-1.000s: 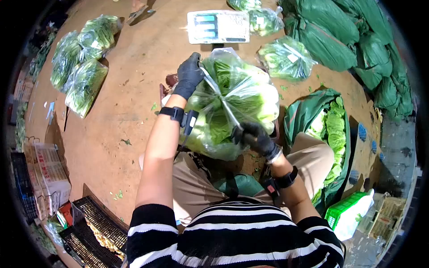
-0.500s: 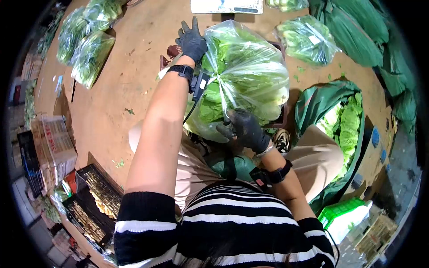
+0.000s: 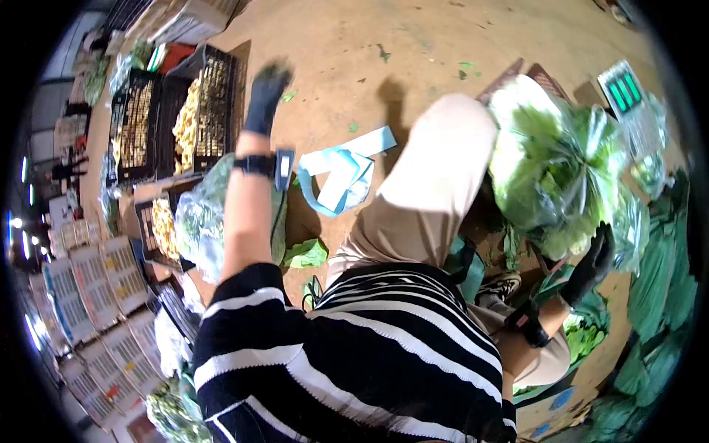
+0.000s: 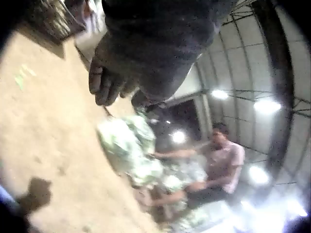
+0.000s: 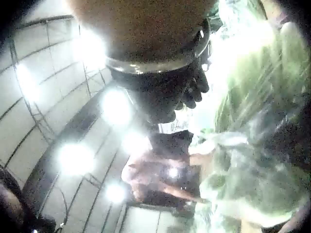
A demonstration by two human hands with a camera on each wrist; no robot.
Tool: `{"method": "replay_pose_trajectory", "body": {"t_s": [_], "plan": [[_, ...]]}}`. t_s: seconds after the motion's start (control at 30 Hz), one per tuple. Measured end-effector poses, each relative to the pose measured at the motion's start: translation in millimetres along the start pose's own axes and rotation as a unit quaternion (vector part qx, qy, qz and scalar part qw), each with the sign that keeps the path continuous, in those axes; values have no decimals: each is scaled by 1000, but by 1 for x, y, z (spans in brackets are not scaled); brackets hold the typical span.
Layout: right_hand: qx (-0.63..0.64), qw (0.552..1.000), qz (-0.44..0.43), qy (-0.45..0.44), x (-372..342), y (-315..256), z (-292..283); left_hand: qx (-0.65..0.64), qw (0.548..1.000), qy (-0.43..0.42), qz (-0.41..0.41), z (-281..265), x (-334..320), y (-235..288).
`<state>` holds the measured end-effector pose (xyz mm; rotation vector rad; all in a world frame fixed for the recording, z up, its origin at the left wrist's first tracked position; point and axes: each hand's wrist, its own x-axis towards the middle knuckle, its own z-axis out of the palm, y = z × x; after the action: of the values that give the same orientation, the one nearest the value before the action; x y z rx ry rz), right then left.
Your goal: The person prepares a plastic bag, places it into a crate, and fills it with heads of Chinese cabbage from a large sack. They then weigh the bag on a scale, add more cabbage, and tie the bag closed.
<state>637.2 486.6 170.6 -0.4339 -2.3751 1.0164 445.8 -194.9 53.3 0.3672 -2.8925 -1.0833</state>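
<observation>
My gloved left hand (image 3: 267,100) is out over the ground at the left of the head view, blurred and apart from the bag. In the left wrist view the same hand (image 4: 141,68) has loosely bent fingers and nothing visible in them. My gloved right hand (image 3: 591,269) is beside the clear bag of leafy greens (image 3: 550,177), fingers fairly straight; whether they touch it I cannot tell. The right wrist view shows the hand (image 5: 163,97) close to the bag (image 5: 252,160). The bag's gathered neck faces up, held by neither hand.
Light blue strips (image 3: 343,177) lie on the ground between my left hand and knee. Black crates (image 3: 210,103) stand at the left, near a filled bag (image 3: 203,214). A scale (image 3: 624,88) is beyond the greens; green sacks (image 3: 657,258) line the right. Another person (image 4: 221,160) works nearby.
The head view has turned left. My left hand has left the bag and moved out to the left. My right hand has released the bag's neck and is now at its side.
</observation>
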Motion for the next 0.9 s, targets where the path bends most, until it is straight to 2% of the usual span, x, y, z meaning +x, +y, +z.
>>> {"method": "replay_pose_trajectory", "body": {"t_s": [0.03,0.07,0.1,0.17,0.2,0.23,0.3,0.33,0.37,0.43,0.47,0.5,0.57,0.6,0.63,0.7,0.73,0.77,0.8,0.83,0.9], "plan": [[-45,998,-28,-15,-5,-19,6,5,1000,-9,-14,10,-48,-48],[-24,998,-48,-29,-9,-37,16,-17,992,-31,-119,50,-81,-127],[-1,994,-87,-59,-12,-42,21,-118,980,-51,-154,92,-117,-172],[4,994,-61,-95,-23,-72,37,-310,918,-70,-238,169,-186,-252],[17,992,-71,-101,-28,-81,44,-166,965,-101,-174,157,-202,-196],[11,991,-74,-109,-32,-92,49,-15,987,-114,-108,137,-219,-118],[-5,987,-69,-145,-39,-111,57,30,983,-84,-162,155,-217,-101],[-6,985,-86,-152,-42,-115,60,26,975,-100,-199,159,-214,-102],[-11,984,-88,-153,-46,-118,63,21,974,-103,-200,164,-210,-106],[77,982,-48,-166,-52,-124,69,120,977,-106,-141,172,-202,-114],[69,980,-60,-174,-55,-128,70,107,972,-145,-148,174,-197,-119],[65,981,-60,-174,-57,-127,72,105,972,-147,-147,176,-196,-123],[91,977,-44,-186,-63,-123,74,26,958,-234,-166,179,-196,-137],[141,970,-33,-196,-65,-123,76,79,954,-255,-134,190,-195,-158],[138,970,-32,-196,-67,-126,77,78,954,-257,-133,184,-191,-157],[16,976,-84,-202,-71,-137,80,13,914,-370,-166,157,-179,-132],[2,976,-66,-206,-72,-141,82,-72,944,-294,-130,141,-181,-113],[1,977,-64,-205,-73,-146,84,-92,946,-298,-91,128,-177,-96],[-15,969,-105,-223,-74,-153,86,-273,912,-289,-104,121,-176,-87],[-30,959,-144,-241,-75,-163,89,-445,846,-270,-116,107,-176,-69],[-7,959,-142,-246,-79,-188,100,-398,877,-264,-53,70,-172,-16]]}}
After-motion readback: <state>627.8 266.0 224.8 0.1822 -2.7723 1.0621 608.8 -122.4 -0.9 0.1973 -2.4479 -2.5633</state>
